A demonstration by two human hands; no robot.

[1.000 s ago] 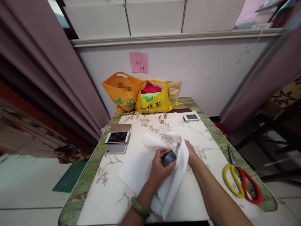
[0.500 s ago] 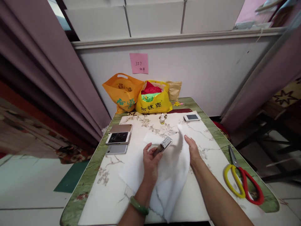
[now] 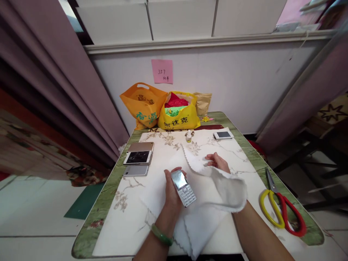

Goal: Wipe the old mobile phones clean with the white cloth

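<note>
A silver keypad phone [image 3: 183, 188] rests in my left hand [image 3: 173, 190], its screen and keys facing up and my fingers round its sides. A green bangle circles that wrist. Beneath the phone a white cloth [image 3: 199, 217] with a zigzag edge is spread over the table. One raised flap of the cloth crosses in front of my right wrist. Past this flap, my right hand [image 3: 219, 162] shows loosely bent fingers, apart and pointing left, with nothing visible between them. The cloth hides part of that hand.
Gold, cracked-screen white [image 3: 138, 157] and silver [image 3: 136, 170] phones lie at the left. Another white phone [image 3: 223, 135] and a small bottle [image 3: 189, 136] are farther back. Scissors [image 3: 281, 206] lie by the right edge. Orange [image 3: 144, 105] and yellow [image 3: 179, 121] bags stand at the back.
The phone has turned in my left hand, so its screen now faces up towards me. The cloth's raised part has folded over to the right, across my right wrist.
</note>
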